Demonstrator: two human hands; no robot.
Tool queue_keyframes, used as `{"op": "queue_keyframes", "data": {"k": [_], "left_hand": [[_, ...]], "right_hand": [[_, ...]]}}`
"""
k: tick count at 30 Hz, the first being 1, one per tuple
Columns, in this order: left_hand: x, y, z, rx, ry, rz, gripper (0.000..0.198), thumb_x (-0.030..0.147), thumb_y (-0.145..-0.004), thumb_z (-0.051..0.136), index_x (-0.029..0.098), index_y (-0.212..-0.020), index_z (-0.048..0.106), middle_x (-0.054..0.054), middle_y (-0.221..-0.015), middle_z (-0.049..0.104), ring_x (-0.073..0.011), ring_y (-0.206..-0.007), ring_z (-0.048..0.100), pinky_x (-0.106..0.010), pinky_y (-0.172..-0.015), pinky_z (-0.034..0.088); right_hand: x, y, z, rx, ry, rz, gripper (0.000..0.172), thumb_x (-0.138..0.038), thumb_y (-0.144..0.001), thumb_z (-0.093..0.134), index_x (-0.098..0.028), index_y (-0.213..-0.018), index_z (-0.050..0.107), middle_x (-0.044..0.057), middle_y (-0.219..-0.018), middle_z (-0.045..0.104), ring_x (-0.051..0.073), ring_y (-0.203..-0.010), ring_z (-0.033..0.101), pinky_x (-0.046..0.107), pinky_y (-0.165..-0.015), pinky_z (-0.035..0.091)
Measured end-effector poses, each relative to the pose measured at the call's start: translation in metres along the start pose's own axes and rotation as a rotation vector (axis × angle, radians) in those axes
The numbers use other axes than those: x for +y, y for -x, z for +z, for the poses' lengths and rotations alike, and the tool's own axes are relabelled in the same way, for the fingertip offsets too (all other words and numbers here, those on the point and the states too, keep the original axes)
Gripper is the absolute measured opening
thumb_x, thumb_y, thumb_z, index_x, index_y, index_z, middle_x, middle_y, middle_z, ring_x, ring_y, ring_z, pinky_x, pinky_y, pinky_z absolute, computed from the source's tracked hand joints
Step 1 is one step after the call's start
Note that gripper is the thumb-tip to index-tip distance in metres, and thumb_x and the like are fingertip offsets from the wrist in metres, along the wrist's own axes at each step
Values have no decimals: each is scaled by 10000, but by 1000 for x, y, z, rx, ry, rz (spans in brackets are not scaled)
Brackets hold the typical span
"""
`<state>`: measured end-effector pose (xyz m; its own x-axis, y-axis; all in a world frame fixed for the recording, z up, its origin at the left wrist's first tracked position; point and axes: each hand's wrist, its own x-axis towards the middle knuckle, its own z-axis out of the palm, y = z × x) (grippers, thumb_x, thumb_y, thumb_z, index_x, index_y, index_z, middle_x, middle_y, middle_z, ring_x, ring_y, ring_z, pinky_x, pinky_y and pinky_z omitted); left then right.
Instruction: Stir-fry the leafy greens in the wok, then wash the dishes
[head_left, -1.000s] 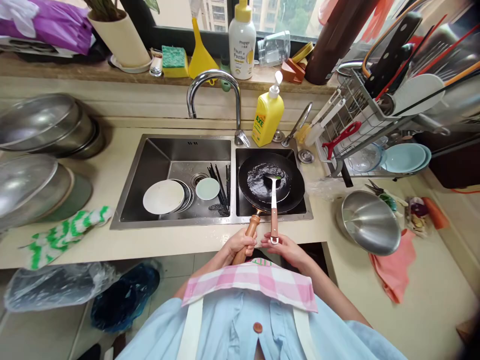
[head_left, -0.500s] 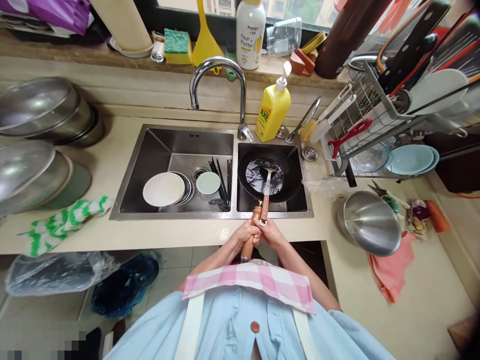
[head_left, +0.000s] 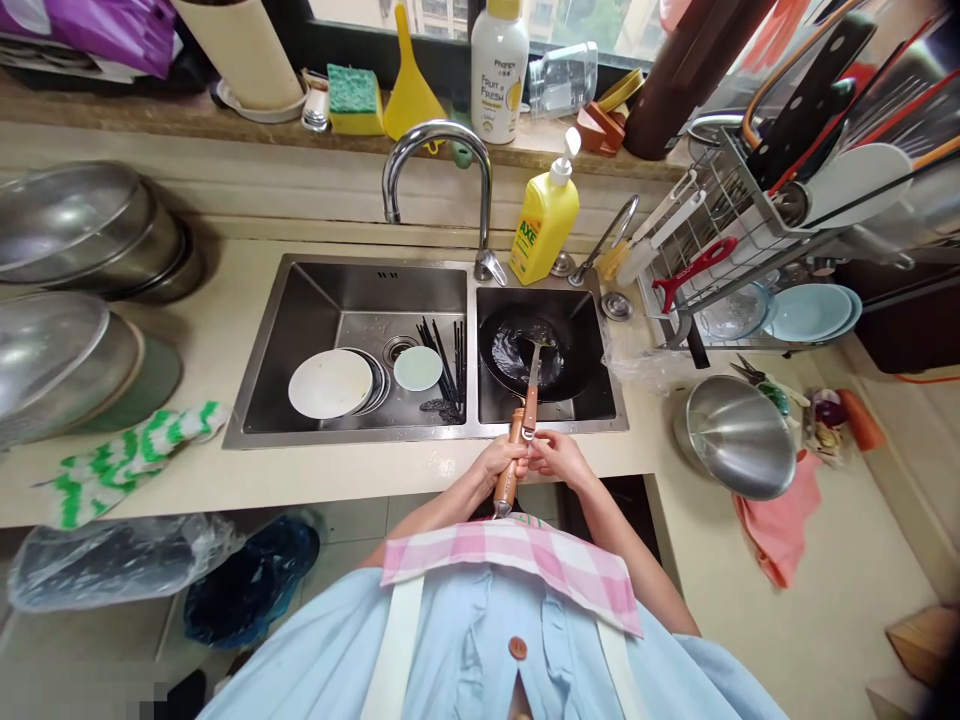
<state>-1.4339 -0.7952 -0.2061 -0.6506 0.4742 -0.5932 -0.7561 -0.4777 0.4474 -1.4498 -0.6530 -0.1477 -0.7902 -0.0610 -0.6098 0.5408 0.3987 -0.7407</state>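
A black frying pan point(head_left: 574, 375) with water in it rests in the right basin of the steel sink point(head_left: 315, 300). Its wooden handle point(head_left: 509, 468) sticks out over the counter edge, and my left hand point(head_left: 496, 463) is closed around it. My right hand point(head_left: 556, 455) pinches the end of a spatula point(head_left: 532, 390) whose pink handle lies beside the pan handle and whose head sits in the pan. The two hands touch each other. White plates point(head_left: 330, 383), a small pale dish point(head_left: 418, 367) and black chopsticks point(head_left: 448, 360) lie in the left basin.
A curved tap point(head_left: 439, 160) and a yellow soap bottle point(head_left: 544, 222) stand behind the sink. A dish rack point(head_left: 757, 240) and a steel bowl point(head_left: 739, 432) are on the right counter. Steel lids point(head_left: 67, 290) and a green-white cloth point(head_left: 127, 460) lie on the left.
My right hand moved the spatula handle leftward until it lies against the pan handle, and my hands came together. The pan shifted slightly farther into the basin.
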Motion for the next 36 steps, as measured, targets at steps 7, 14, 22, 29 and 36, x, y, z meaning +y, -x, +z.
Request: {"op": "queue_keyframes", "data": {"k": [7, 14, 22, 29, 36], "left_hand": [[5, -1, 8, -23, 50, -49, 304, 141, -614, 713, 193, -729, 437, 93, -464, 420, -56, -354, 394, -174, -408, 294], [6, -7, 10, -3, 85, -63, 286, 136, -649, 708, 190, -734, 441, 94, -470, 427, -48, -340, 379, -174, -404, 315], [11, -17, 17, 52, 120, -94, 183, 139, -740, 622, 188, -698, 450, 73, -469, 448, -56, -338, 378, -185, -411, 355], [22, -21, 25, 54, 174, -151, 137, 80, -813, 548, 170, -727, 490, 72, -484, 449, -62, -358, 400, -172, -425, 374], [31, -14, 32, 89, 196, -261, 380, 474, -903, 649, 150, -735, 541, 14, -543, 539, -101, -439, 521, -204, -470, 442]], "right_hand": [[1, 15, -35, 206, -63, 62, 259, -322, -797, 706, -157, -990, 656, 36, -780, 692, 140, -612, 701, 194, -518, 501], [-25, -7, -39, 329, 195, -120, 417, -564, -854, 621, -196, -1053, 615, 34, -787, 684, 170, -606, 686, 247, -535, 496], [-77, -42, -7, 104, 771, -165, 534, -468, -871, 635, -203, -1325, 543, 107, -1000, 731, 259, -905, 690, 297, -742, 462], [-78, -58, -22, 95, 929, -45, 500, -321, -899, 584, -158, -1366, 510, 183, -1142, 703, 300, -1024, 682, 333, -805, 478], [-60, -67, -68, 190, 1089, 10, 376, -322, -954, 498, -206, -1304, 572, 170, -1145, 700, 300, -1028, 674, 347, -787, 467]]}}
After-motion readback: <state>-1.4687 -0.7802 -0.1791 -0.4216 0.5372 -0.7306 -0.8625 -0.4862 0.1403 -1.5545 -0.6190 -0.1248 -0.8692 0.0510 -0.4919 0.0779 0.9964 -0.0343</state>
